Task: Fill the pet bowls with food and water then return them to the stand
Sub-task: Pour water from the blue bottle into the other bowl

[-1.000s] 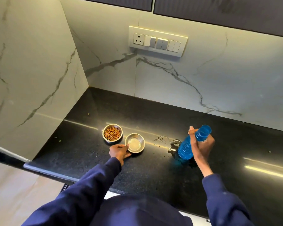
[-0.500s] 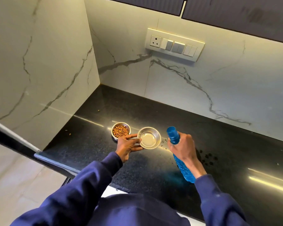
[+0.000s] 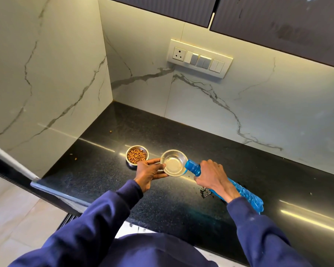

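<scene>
Two small steel bowls sit on the black counter [image 3: 108, 182]. The left bowl [image 3: 137, 155] holds brown kibble. The right bowl [image 3: 174, 163] has a little water in its bottom. My left hand [image 3: 149, 173] grips the right bowl's near-left rim. My right hand [image 3: 210, 174] holds a blue plastic bottle [image 3: 245, 195] tipped almost flat, with its mouth at the bowl's right rim. Whether water is flowing is too small to tell.
Spilled water drops [image 3: 205, 191] lie under the bottle. A few loose kibbles [image 3: 73, 156] are scattered at the counter's left. Marble walls close the left and back, with a switch panel [image 3: 200, 58] and dark cabinets above. The counter edge runs along the lower left.
The bottle went from upright on the counter to tipped with its mouth at the right bowl. My left hand closed on that bowl's rim. The view shifted left.
</scene>
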